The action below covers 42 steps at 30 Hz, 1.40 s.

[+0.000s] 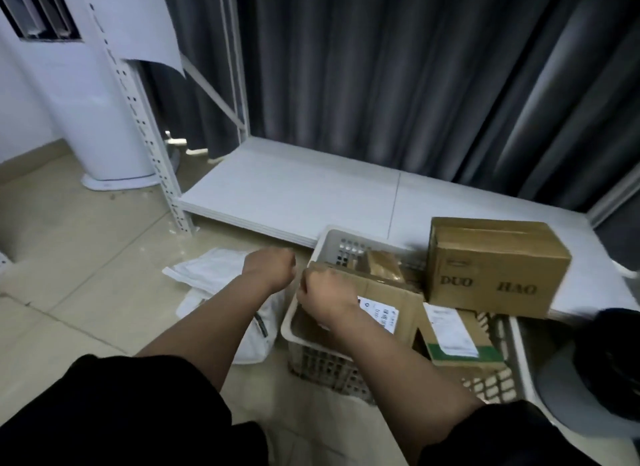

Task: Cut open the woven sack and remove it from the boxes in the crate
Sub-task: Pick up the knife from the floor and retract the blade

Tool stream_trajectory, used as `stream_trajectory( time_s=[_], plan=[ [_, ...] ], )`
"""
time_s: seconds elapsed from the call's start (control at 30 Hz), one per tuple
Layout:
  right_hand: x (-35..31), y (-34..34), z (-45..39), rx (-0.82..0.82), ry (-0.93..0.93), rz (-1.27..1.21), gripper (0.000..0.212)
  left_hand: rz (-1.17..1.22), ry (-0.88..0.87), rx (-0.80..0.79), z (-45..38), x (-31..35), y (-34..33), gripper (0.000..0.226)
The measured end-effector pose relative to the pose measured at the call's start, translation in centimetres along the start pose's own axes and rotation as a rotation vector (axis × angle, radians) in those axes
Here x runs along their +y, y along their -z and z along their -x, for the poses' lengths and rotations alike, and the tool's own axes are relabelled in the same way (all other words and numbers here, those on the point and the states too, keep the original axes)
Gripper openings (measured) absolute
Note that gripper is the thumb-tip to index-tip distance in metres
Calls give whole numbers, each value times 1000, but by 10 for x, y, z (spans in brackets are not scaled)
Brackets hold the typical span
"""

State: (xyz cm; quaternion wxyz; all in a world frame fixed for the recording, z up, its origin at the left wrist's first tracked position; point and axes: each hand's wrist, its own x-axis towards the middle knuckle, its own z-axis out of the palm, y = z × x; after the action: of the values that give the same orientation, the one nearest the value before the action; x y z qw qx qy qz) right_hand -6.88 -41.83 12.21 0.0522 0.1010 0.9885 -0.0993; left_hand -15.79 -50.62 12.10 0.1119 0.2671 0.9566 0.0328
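Observation:
A white perforated plastic crate [330, 238] stands on the floor and holds several cardboard boxes. The nearest labelled box [388, 292] leans inside it, and my right hand [325, 297] has its fingers curled over that box's upper left corner. My left hand [268, 266] is a closed fist just left of the crate, with nothing visible in it. The white woven sack [211, 269] lies crumpled on the tiles to the left of the crate, under my left forearm, apart from the boxes.
A big brown carton [495, 268] sits on the low white shelf board [294, 188] behind the crate. A white rack upright [149, 129] and a white cylinder stand at left. A dark round object [606, 372] is at right. Grey curtains hang behind.

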Motion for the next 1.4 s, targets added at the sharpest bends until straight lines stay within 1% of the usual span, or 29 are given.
stream_trajectory(
  time_s=[0.17, 0.37, 0.43, 0.53, 0.67, 0.73, 0.9, 0.97, 1.13, 1.2, 1.3, 1.4],
  plan=[
    [65, 40, 69, 8, -150, -21, 31, -91, -155, 31, 28, 94, 22, 26],
    [152, 58, 155, 49, -327, -38, 32, -130, -340, 52, 68, 214, 24, 28],
    [184, 59, 178, 71, -407, -66, 30, -113, -388, 32, 79, 252, 15, 24],
    [235, 54, 216, 83, -522, -95, 30, -38, -443, -28, 98, 312, -8, 26],
    [298, 32, 258, 70, -684, -108, 30, 124, -487, -160, 114, 374, -53, 31],
    [321, 12, 273, 35, -749, -118, 31, 184, -511, -247, 119, 394, -77, 33],
    [375, -56, 302, -137, -865, -126, 29, 267, -510, -431, 122, 439, -150, 32],
    [390, -87, 306, -189, -894, -142, 30, 292, -488, -511, 121, 449, -179, 36],
    [416, -162, 311, -316, -979, -225, 40, 349, -455, -699, 112, 462, -254, 43],
    [425, -188, 312, -360, -1006, -254, 37, 363, -442, -740, 106, 464, -280, 43],
    [442, -222, 311, -366, -1095, -315, 32, 356, -405, -763, 98, 465, -313, 43],
    [455, -250, 311, -307, -1199, -374, 29, 381, -338, -816, 90, 465, -339, 46]
  ],
)
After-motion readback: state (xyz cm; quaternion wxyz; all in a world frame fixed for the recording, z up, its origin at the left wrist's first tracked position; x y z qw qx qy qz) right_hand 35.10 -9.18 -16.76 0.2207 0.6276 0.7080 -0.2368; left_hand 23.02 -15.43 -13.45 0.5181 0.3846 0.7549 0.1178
